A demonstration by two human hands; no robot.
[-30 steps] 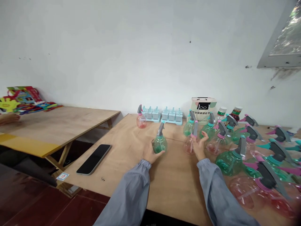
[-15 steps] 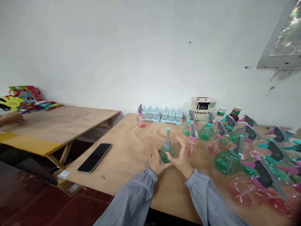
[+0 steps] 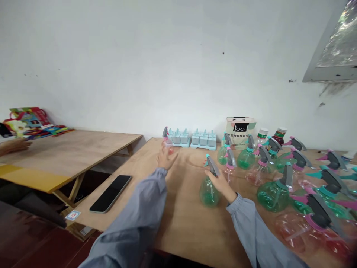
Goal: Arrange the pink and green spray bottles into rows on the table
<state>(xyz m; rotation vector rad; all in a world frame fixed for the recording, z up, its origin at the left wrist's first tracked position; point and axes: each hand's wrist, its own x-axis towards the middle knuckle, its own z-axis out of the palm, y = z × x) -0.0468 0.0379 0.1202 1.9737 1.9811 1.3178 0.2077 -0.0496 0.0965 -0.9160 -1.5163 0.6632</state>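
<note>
My right hand (image 3: 219,183) grips the neck of a green spray bottle (image 3: 209,194) with a grey and turquoise trigger head, tilted a little. My left hand (image 3: 165,158) reaches toward the back of the table with its fingers apart, in front of a pink spray bottle (image 3: 167,142). That hand partly hides the pink bottle, and I cannot tell if it touches it. Close by my right hand stands another pink spray bottle (image 3: 230,168). Several more green and pink spray bottles crowd the right side, among them a green one (image 3: 272,194) and a large pink one (image 3: 291,227).
Pale blue ice-pop moulds (image 3: 203,141) stand along the wall beside a paper bag (image 3: 240,132). A phone (image 3: 111,194) lies at the left edge of the table (image 3: 178,223). Another person's hand (image 3: 15,146) rests over the neighbouring table (image 3: 83,149).
Both hands were around the green spray bottle. My left hand has left it and moved up and left to the pink bottle; my right hand now holds the green bottle, shifted right and tilted.
</note>
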